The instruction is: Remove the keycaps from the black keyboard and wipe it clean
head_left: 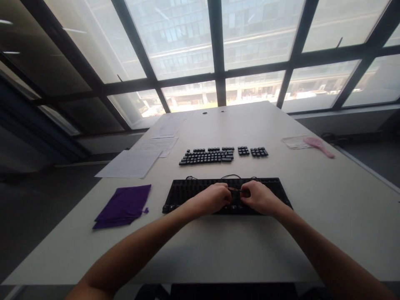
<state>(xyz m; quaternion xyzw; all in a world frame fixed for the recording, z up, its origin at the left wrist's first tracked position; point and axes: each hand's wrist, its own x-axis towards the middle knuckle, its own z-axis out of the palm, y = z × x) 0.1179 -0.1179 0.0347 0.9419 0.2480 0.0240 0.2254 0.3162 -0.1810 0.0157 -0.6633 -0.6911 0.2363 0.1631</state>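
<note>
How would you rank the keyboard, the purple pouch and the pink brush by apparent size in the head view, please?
1. keyboard
2. purple pouch
3. pink brush, clearly smallest here, though it lies farther from the camera.

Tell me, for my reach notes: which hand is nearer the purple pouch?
Left. The left hand is on the keyboard, right of the purple pouch; the right hand sits farther right.

Office, by the look: long pale tabletop (312, 200), printed papers (131, 163), keyboard (187, 193), tall gridded windows (175, 37) facing city buildings (256, 25).
</note>
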